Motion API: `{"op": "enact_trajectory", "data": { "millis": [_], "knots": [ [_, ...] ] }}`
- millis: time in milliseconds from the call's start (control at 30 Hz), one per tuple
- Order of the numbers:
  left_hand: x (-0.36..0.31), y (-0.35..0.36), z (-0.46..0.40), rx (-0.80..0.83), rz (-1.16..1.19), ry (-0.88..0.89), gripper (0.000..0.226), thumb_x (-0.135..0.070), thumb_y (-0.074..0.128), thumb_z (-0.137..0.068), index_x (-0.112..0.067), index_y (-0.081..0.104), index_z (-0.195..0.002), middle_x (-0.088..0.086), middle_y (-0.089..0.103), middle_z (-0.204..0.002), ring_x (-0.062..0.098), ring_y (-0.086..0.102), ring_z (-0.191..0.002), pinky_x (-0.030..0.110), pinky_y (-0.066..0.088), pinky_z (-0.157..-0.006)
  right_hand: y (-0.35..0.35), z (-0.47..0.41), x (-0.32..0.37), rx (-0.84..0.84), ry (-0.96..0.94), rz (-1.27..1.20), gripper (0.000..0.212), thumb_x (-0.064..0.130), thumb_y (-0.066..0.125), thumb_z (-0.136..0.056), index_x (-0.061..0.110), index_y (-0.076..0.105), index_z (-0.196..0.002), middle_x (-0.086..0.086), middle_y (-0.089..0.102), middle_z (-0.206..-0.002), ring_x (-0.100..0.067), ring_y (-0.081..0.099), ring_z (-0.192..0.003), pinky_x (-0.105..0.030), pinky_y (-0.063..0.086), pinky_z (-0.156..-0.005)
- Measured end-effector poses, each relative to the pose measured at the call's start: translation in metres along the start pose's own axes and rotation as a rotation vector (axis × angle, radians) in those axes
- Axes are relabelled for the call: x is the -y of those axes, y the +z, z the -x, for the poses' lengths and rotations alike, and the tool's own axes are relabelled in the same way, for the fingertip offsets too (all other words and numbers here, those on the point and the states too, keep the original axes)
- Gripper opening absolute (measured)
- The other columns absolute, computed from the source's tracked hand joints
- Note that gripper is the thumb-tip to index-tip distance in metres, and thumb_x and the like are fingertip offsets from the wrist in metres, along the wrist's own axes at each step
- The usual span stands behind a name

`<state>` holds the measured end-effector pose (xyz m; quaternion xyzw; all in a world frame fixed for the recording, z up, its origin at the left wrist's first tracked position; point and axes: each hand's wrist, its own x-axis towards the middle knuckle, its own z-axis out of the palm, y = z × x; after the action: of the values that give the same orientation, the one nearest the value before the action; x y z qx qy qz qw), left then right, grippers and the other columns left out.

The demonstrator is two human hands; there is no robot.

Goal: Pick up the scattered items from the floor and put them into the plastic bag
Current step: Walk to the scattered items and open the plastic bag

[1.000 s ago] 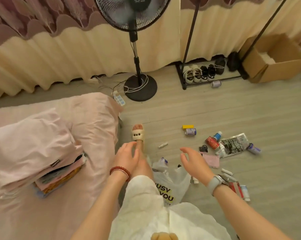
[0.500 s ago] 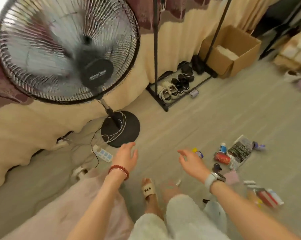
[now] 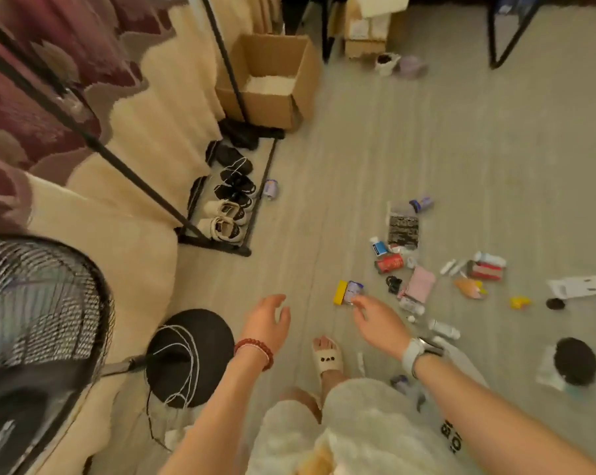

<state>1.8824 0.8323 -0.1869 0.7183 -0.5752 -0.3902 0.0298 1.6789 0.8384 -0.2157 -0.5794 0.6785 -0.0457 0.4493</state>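
Several small items lie scattered on the grey floor: a yellow block (image 3: 340, 292) beside a small can (image 3: 353, 291), a red can (image 3: 388, 263), a blue-capped bottle (image 3: 379, 247), a black printed packet (image 3: 403, 230), a pink cloth (image 3: 420, 284) and a red box (image 3: 488, 270). The white plastic bag (image 3: 456, 370) with black lettering lies by my right leg, mostly hidden by my forearm. My right hand (image 3: 379, 320) hovers open, fingertips just short of the small can. My left hand (image 3: 267, 320) is open over bare floor, holding nothing.
A standing fan (image 3: 32, 320) with round black base (image 3: 190, 358) and cables is at the left. A black rack holds shoes (image 3: 226, 214) by the curtain. A cardboard box (image 3: 272, 80) stands behind. Another can (image 3: 272, 189) lies by the rack; a black disc (image 3: 574, 361) lies at the right.
The view has swung right and away from the bed; the fan now sits at the left edge. Both hands stay open and have reached forward, the right one nearing the small can.
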Motion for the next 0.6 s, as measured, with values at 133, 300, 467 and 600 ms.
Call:
{"op": "enact_trajectory", "data": {
  "millis": [133, 300, 467, 600],
  "knots": [
    [-0.039, 0.006, -0.043, 0.151, -0.093, 0.185, 0.035, -0.02, 0.044, -0.094, -0.01, 0.048, -0.128, 0.012, 0.052, -0.13, 0.025, 0.052, -0.116, 0.03, 0.04, -0.096, -0.009, 0.012, -0.029, -0.168, 0.198, -0.133, 0.033, 0.012, 0.042, -0.094, 0.004, 0.053, -0.124, -0.019, 0.06, -0.123, -0.031, 0.055, -0.115, -0.035, 0.042, -0.095],
    [-0.056, 0.041, -0.076, 0.346, -0.257, 0.36, 0.034, -0.019, 0.045, -0.094, -0.011, 0.05, -0.126, 0.01, 0.055, -0.126, 0.025, 0.055, -0.111, 0.028, 0.041, -0.092, 0.02, 0.04, -0.071, -0.288, 0.456, -0.385, 0.035, 0.013, 0.04, -0.095, 0.003, 0.047, -0.128, -0.017, 0.054, -0.13, -0.028, 0.05, -0.121, -0.032, 0.038, -0.101],
    [-0.03, 0.094, -0.101, 0.546, -0.464, 0.502, 0.034, -0.023, 0.044, -0.093, -0.014, 0.051, -0.125, 0.008, 0.056, -0.125, 0.024, 0.056, -0.111, 0.029, 0.042, -0.094, 0.096, 0.056, -0.118, -0.461, 0.744, -0.616, 0.033, 0.013, 0.043, -0.095, 0.004, 0.05, -0.125, -0.015, 0.056, -0.125, -0.03, 0.052, -0.118, -0.03, 0.039, -0.094],
    [-0.008, 0.157, -0.13, 0.603, -0.513, 0.562, 0.033, -0.022, 0.046, -0.093, -0.013, 0.052, -0.124, 0.009, 0.057, -0.124, 0.023, 0.056, -0.11, 0.027, 0.041, -0.093, 0.159, 0.043, -0.178, -0.513, 0.93, -0.746, 0.036, 0.009, 0.043, -0.093, 0.004, 0.046, -0.128, -0.019, 0.052, -0.129, -0.032, 0.049, -0.12, -0.032, 0.037, -0.097]
  ]
}}
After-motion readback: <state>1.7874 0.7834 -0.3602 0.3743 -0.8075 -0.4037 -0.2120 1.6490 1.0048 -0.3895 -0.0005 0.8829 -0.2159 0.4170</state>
